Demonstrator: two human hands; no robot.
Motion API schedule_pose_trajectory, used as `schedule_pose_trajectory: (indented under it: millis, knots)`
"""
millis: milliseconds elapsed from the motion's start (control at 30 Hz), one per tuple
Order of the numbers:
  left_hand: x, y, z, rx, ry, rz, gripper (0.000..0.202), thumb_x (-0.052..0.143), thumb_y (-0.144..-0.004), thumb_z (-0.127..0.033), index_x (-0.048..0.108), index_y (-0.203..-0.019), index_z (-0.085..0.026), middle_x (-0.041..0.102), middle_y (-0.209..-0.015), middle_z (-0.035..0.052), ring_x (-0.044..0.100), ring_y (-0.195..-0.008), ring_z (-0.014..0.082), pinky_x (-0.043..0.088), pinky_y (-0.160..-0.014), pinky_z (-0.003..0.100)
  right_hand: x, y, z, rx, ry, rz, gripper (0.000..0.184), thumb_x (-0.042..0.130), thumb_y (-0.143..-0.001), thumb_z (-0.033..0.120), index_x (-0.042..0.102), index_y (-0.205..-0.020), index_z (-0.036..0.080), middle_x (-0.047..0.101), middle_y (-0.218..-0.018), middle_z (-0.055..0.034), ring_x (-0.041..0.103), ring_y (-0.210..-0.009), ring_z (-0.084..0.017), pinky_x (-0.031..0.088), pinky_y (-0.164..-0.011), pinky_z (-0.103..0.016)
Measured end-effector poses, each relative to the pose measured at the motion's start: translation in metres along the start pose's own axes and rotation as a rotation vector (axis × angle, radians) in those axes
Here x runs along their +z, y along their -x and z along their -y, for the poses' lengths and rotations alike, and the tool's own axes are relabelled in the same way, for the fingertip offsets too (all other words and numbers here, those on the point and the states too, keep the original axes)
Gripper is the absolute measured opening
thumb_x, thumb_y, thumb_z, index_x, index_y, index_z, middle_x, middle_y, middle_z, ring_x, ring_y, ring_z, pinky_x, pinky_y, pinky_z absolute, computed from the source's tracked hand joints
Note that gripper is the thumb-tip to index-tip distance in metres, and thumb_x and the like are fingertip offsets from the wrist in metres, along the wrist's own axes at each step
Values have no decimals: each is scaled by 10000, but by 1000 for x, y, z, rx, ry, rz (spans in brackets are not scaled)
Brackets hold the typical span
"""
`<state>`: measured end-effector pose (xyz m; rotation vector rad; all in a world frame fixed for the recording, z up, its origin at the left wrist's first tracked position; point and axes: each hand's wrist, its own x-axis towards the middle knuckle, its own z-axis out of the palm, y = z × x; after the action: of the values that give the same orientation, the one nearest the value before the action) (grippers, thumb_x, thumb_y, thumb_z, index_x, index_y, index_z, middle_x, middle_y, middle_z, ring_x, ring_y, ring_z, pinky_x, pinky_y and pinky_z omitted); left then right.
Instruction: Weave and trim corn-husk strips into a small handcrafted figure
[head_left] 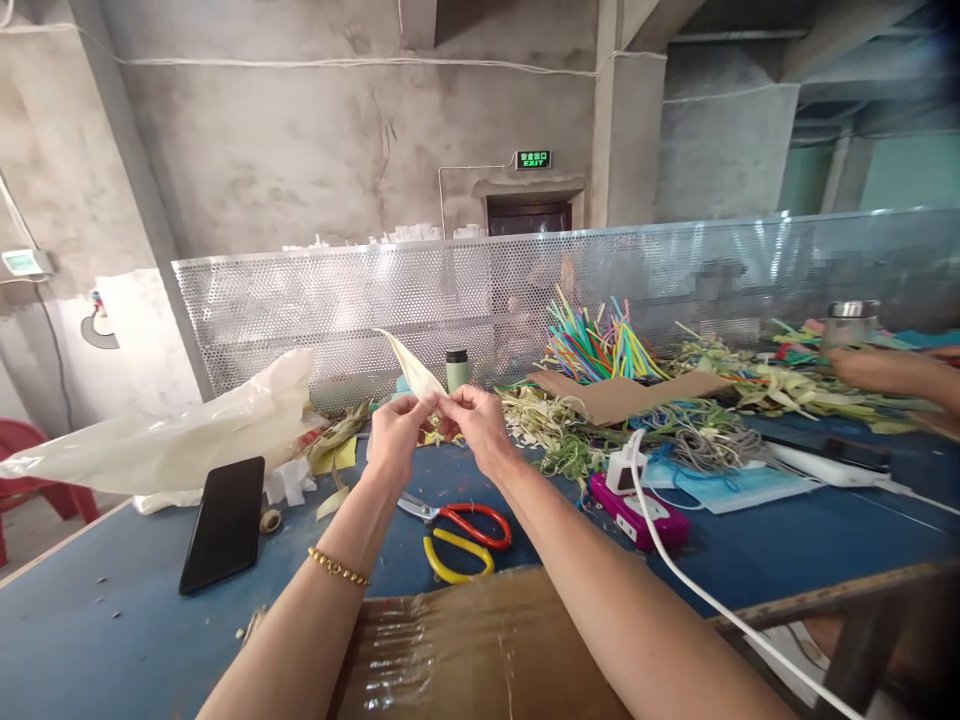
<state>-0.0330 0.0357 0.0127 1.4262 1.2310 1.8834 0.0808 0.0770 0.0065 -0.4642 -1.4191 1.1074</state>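
Observation:
Both my hands meet in front of me above the blue table, pinching a pale, pointed corn husk (411,362). My left hand (397,432) has its fingertips closed on the husk's lower end. Close against it, my right hand (476,425) also grips that end between thumb and fingers. The husk's tip points up and to the left. Below the hands lie scissors (469,527) with one red and one yellow handle, touching neither hand. A brown cardboard piece (480,650) lies under my forearms.
A black phone (223,523) and plastic bag (172,440) lie left. Right are a purple power strip (637,515) with white cable, husk strips (555,435), colourful stems (600,345) and a face mask (739,487). Another person's hand (874,370) is far right. A perforated metal screen (337,300) stands behind.

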Motion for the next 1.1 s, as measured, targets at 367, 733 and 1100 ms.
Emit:
schedule_pose_trajectory:
  millis: [367,733,1100]
  knots:
    - [-11,-7,1,89,55,64,325,624,-745,-424,509,-574,-172,454,-500,-37,382,-473,88,294,-497,236,0,0,-1,35,173,194,363,658,-775,499,620,-723,141,658,-643,-26,560,-459,-90,414,-394,-187]
    - [-10,-2,-7,87,-5,118,318,611,-789,-422,556,-612,-163,483,-487,-28,395,-468,89,293,-488,226,-7,-3,6,4,116,194,240,652,-775,362,610,-700,138,590,-530,11,525,-442,-94,441,-436,-210]
    - [-13,-4,-7,48,48,253,246,695,-730,-331,610,-599,-141,504,-533,-11,407,-496,82,294,-489,233,-11,-5,10,53,50,164,309,778,-664,382,641,-770,126,609,-567,9,554,-472,-93,460,-403,-193]
